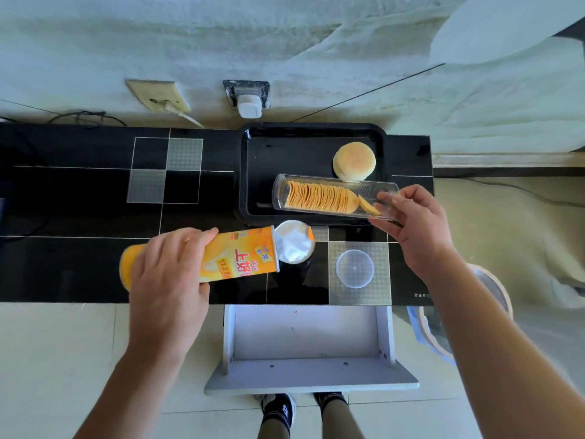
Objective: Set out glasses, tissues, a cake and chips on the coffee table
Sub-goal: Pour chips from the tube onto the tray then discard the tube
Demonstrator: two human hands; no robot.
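Observation:
My left hand [167,274] grips an orange chips can [240,258], held on its side over the black coffee table [79,217], its foil seal [294,242] peeled open and pointing right. My right hand [418,226] pinches the right end of a clear plastic chip tray [335,196] holding a row of chips [319,198]; the clear tray hovers over the front part of a black serving tray [253,160]. A round pale cake [354,161] lies in the black tray, behind the chips. No glasses or tissues are in view.
A clear round lid [354,268] lies on the table in front of the tray. Below the table edge an open white drawer [310,337] sticks out toward my feet. A round bin [493,299] stands at the right. Wall sockets and cables run behind the table.

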